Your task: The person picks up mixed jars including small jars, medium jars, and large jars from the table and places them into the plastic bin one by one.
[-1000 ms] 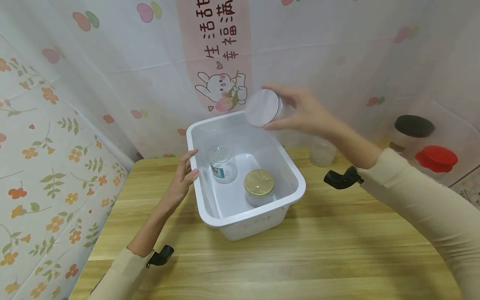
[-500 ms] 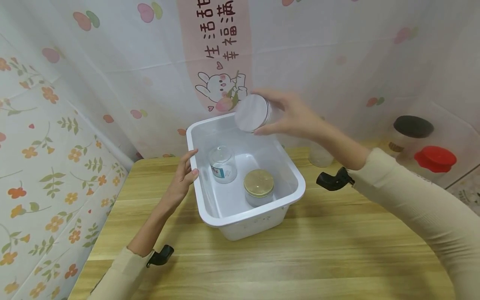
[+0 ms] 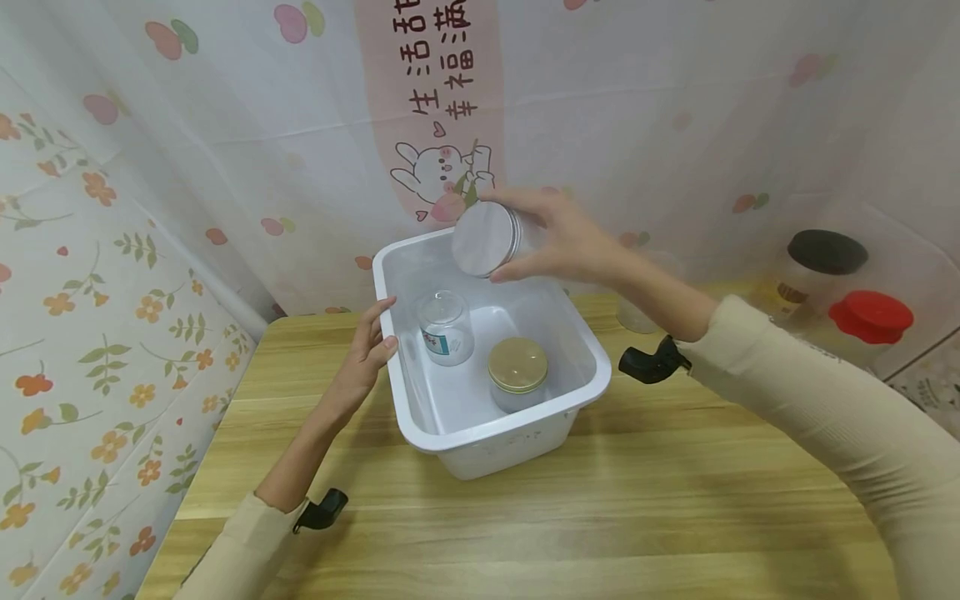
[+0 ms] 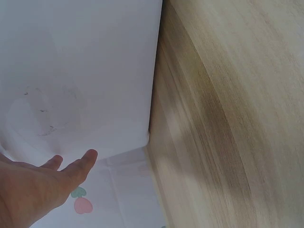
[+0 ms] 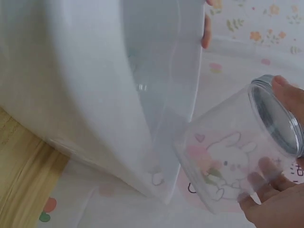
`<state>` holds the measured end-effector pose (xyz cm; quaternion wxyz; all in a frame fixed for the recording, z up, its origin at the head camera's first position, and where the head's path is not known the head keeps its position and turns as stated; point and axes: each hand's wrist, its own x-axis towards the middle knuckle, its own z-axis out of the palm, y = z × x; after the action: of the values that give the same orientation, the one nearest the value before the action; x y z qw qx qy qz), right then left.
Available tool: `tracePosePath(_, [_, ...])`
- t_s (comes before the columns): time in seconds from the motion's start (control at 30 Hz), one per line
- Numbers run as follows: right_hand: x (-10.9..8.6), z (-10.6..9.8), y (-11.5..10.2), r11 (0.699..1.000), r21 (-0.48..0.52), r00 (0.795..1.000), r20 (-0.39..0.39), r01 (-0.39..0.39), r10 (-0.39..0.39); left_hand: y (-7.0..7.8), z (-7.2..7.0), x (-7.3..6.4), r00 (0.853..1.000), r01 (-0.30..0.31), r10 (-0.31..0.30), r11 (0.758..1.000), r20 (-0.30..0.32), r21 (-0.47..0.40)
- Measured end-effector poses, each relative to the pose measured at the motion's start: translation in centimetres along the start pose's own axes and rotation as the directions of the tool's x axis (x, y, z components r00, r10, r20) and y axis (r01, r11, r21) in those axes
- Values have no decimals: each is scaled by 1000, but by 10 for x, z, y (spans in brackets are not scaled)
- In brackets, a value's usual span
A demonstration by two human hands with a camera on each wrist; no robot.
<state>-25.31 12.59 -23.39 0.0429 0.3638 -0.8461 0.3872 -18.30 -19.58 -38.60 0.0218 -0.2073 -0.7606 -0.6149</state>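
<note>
My right hand (image 3: 566,237) grips a clear jar with a silver-white lid (image 3: 483,239), tilted above the back of a white plastic basin (image 3: 487,437). In the right wrist view the clear jar (image 5: 223,147) shows see-through walls, with the thumb and fingers (image 5: 268,187) around it near the lid. At the basin's left rim my left hand (image 3: 358,367) holds on, thumb over the edge. Inside the basin stand a clear jar with a blue label (image 3: 447,329), at the left, and a gold-lidded jar (image 3: 517,375), near the front.
On the wooden table (image 3: 525,533), right of the basin, stand a clear jar (image 3: 636,315) partly behind the right arm, a black-lidded jar (image 3: 827,252) and a red-lidded jar (image 3: 872,317). A printed curtain (image 3: 300,167) hangs behind the table.
My right hand has moved left and slightly down with the silver-lidded jar, farther over the basin. The left hand and the basin have stayed in place.
</note>
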Motion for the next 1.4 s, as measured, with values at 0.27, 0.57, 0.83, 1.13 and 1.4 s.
tracePosePath(0.27, [-8, -7, 5, 994, 62, 995, 38, -93, 91, 1, 0, 0, 1000, -7, 7, 1000, 1, -7])
tracePosePath(0.57, [-25, -24, 24, 981, 155, 993, 22, -118, 116, 1, 0, -1, 1000, -8, 8, 1000, 2, 6])
tracePosePath(0.83, [-46, -36, 50, 969, 195, 986, -32, -152, 161, 1, 1, 0, 1000, -15, 15, 1000, 5, 10])
tracePosePath(1.13, [-77, -48, 76, 956, 192, 957, -147, -222, 251, 2, 1, 0, 1000, -7, 7, 1000, 3, 5])
tracePosePath(1.4, [-102, -54, 95, 946, 208, 932, -216, -249, 292, 1, 3, 1, 1000, -26, 26, 1000, -3, -11])
